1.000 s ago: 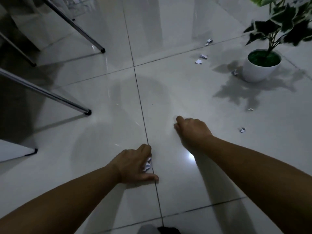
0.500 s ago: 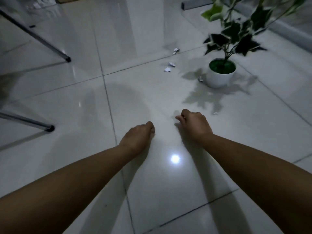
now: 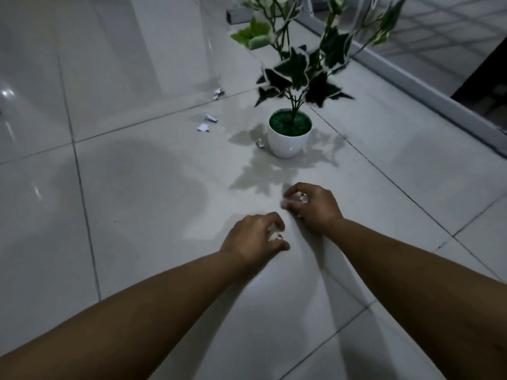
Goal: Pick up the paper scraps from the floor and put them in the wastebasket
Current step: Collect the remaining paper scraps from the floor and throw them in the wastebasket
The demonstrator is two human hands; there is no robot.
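My left hand (image 3: pixel 253 239) hovers low over the white tiled floor with its fingers curled round white paper scraps (image 3: pixel 274 233). Just beyond it my right hand (image 3: pixel 312 207) grips more crumpled scraps (image 3: pixel 297 198) in its curled fingers. Loose scraps lie farther out: one (image 3: pixel 203 127) and another (image 3: pixel 211 118) left of the pot, a third (image 3: pixel 217 93) on the tile seam beyond, and a small one (image 3: pixel 259 144) touching the pot's left side. No wastebasket is in view.
A white pot (image 3: pixel 288 142) with a green and white leafy plant (image 3: pixel 301 67) stands just ahead of my right hand. A grey ledge (image 3: pixel 428 97) runs along the right side. Glossy floor tiles (image 3: pixel 123 187) stretch to the left.
The view has swung right and closer to the plant. Both hands moved forward toward the pot. Scraps now show in my right hand's fingers.
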